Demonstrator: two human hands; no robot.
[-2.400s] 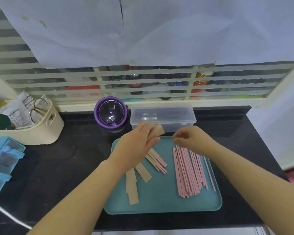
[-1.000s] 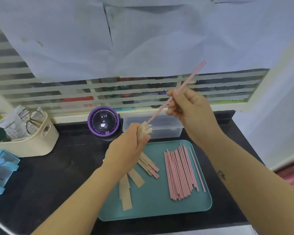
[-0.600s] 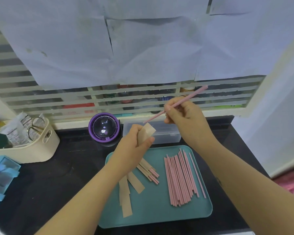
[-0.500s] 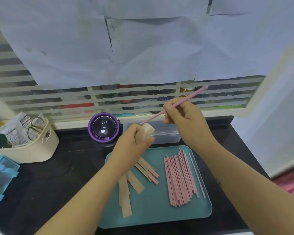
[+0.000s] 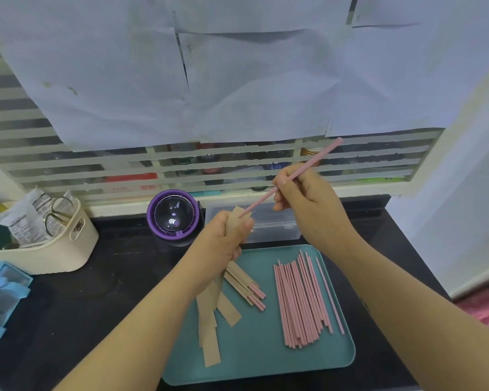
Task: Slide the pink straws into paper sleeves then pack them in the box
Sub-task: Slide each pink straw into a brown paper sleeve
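A single pink straw point(image 5: 322, 153) is held up above the counter point(image 5: 96, 292), slanting from upper right down to lower left. The right hand point(image 5: 308, 201) pinches it near its middle, fingers point(image 5: 283, 190) curled round it. Its lower tip meets the top end of a brown paper sleeve point(image 5: 233, 224); whether it has gone inside cannot be told. The left hand point(image 5: 220, 244) grips that sleeve upright, its fingers point(image 5: 246, 226) clamped on it just below the opening.

Below the hands lies a teal tray point(image 5: 266, 362). On its right half is a loose pile of bare pink straws point(image 5: 302, 300). Left of the pile lie a few sleeved straws point(image 5: 246, 286) with pink ends sticking out, and beside those some flat empty sleeves point(image 5: 209, 334).

Just behind the tray stands a clear plastic box point(image 5: 277, 227), partly hidden by the hands. To its left sits a round purple device point(image 5: 173, 215). Farther left, a cream basket point(image 5: 68, 249) holds scissors point(image 5: 57, 213) and packets point(image 5: 23, 221), and a blue organiser point(image 5: 0, 292) shows at the edge
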